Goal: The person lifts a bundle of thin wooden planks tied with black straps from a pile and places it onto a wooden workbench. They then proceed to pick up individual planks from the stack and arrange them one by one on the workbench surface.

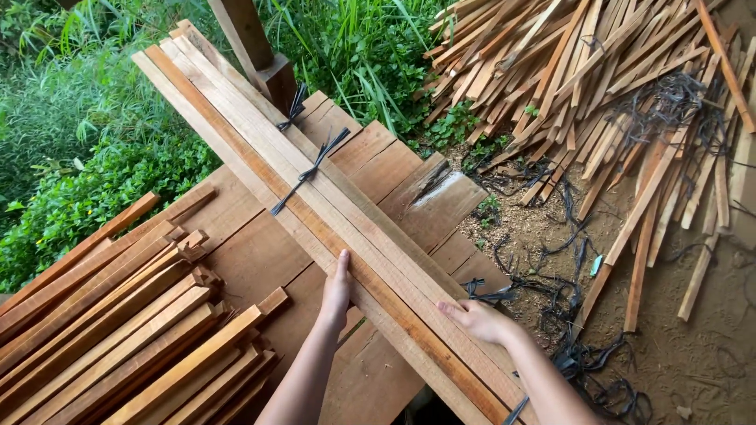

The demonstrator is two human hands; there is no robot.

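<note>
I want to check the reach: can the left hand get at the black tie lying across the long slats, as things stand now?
Probably yes. The left hand rests on the long slats, and the black tie lies farther up the same bundle, with only bare wood between them. The arm would have to stretch forward.

One head-worn view looks steeply down from close above the left hand (336, 293) and right hand (475, 318), facing forward along the table (260, 252) toward greenery beyond them.
</note>
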